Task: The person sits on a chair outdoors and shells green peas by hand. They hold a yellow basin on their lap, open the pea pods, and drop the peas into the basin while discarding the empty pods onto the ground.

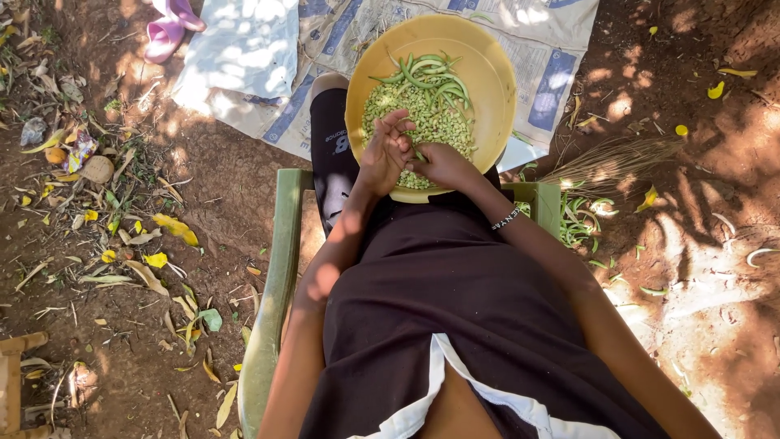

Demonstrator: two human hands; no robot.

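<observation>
While both hands meet over the near rim of the one yellow bowl [487, 89] on the lap, the left hand [385, 153] and right hand [439, 164] pinch a pod too hidden to point out; each grip looks closed. Just beyond them lie about eight green pods [426, 77], light, bendy, best pinched at the tips, on countless small, rolling shelled beans [422, 114].

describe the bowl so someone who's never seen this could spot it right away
Start at the green chair the person sits in, then look to their lap near the top middle of the view. The bowl rests there, round and yellow, holding shelled green peas and some whole pods, with both hands at its near rim. Nothing else here is a big yellow dish.
</observation>
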